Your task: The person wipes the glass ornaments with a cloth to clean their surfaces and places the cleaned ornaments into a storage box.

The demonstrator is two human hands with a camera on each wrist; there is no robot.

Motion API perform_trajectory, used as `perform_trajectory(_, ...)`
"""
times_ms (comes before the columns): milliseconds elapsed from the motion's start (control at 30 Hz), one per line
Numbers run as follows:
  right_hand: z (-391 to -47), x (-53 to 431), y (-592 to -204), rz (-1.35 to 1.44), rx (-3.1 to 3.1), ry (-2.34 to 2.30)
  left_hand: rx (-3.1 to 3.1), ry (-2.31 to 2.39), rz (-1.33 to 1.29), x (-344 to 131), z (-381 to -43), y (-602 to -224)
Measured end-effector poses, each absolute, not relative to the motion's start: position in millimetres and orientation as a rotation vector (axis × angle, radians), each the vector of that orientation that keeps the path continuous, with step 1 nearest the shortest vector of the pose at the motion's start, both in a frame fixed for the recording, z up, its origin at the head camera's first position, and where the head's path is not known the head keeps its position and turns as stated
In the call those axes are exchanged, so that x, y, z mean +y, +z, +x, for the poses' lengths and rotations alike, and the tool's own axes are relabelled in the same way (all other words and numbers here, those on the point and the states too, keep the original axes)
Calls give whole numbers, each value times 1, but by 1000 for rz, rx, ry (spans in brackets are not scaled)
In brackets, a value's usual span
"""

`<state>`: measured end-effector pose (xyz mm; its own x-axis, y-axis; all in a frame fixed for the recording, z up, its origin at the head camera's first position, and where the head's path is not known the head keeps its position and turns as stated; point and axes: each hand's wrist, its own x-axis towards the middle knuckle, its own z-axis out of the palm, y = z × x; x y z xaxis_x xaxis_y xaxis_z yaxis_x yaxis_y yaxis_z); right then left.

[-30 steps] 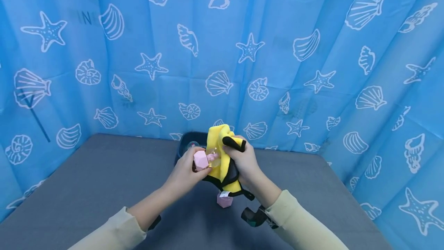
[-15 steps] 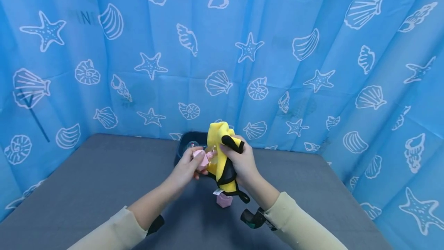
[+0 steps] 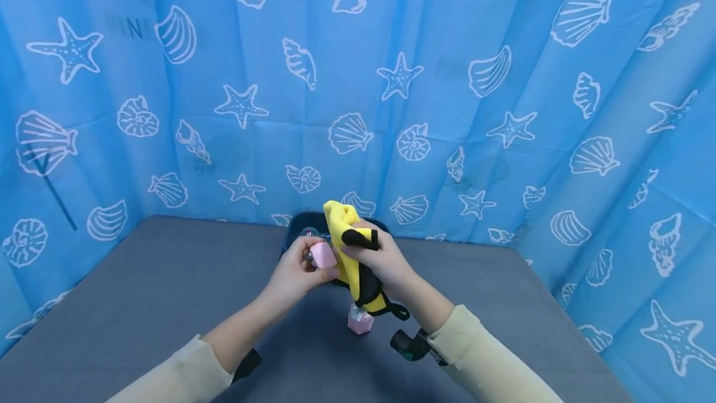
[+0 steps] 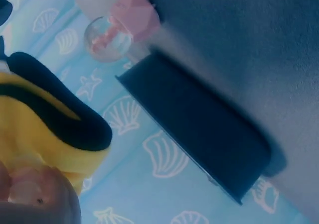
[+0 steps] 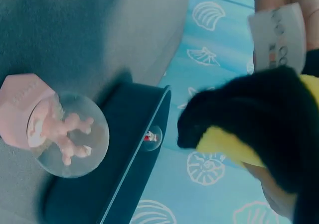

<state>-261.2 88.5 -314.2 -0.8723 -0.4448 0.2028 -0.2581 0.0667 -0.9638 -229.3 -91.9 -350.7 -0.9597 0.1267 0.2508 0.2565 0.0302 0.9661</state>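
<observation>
In the head view my left hand [image 3: 291, 275] holds a snow globe by its faceted pink base [image 3: 322, 255]. The glass end is hidden by a yellow cloth with black edging [image 3: 340, 226]. My right hand [image 3: 383, 260] grips this cloth, bunched up against the globe; its loose corner hangs down. Below the hands a second pink-based snow globe [image 3: 360, 322] stands on the table; the right wrist view shows pink figures inside its clear dome [image 5: 70, 134]. In the left wrist view, fingers [image 4: 42, 194] appear beside the yellow cloth.
Behind the hands a dark blue bin [image 5: 89, 159] stands near the back edge of the grey table [image 3: 168, 303]. A clear globe with a small red and white figure [image 5: 152, 138] shows inside it. A blue shell-print curtain [image 3: 358, 79] hangs behind.
My left hand has turned the pink base, and its thumb now lies along the lower side. The cloth has shifted left over the dome, which showed earlier. The globe on the table has not moved.
</observation>
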Motion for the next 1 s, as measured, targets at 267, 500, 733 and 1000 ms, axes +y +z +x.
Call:
perform_trajectory(267,-257,87,-319,-643,2248,-2007,-2226,-2090,-491,-89,-228,-350)
perform_trajectory(500,-257,86,-325,-617,2255,-2118,-2317,-2359,-556,-91,-234,-344)
perform_trajectory(733,-256,84,-325,-608,2260,-2220,-2204,-2502,-582,-93,-234,-340)
perform_trajectory(1000,-260,91,-322,-465,2171,-2345,-2247,-2238,-423,-95,-227,-343)
